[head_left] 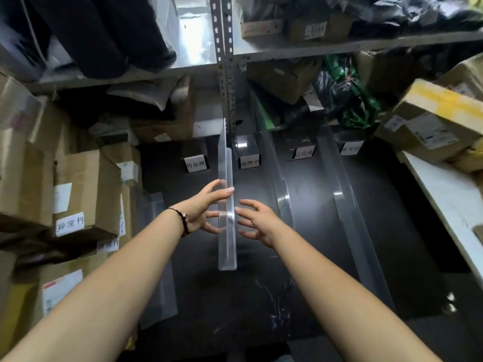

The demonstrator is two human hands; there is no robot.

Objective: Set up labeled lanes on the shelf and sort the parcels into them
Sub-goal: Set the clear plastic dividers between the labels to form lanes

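Note:
A tall clear divider [227,165] stands on edge on the dark shelf [308,231], running front to back. My left hand [201,207] is against its left face, with one finger lying over the top edge. My right hand [257,222] is on the other side, fingers spread, fingertips just touching it. Two more clear dividers [281,189] [342,205] stand further right. Along the back are white label stands [196,164] [249,162] [303,153], and one more [351,148] at the right.
Cardboard parcels [86,194] are stacked at the left, several with white labels. More boxes [439,121] sit at the right above a white ledge [444,194]. A clear sheet [156,257] lies at the shelf's left. A perforated metal post [224,61] rises behind the divider.

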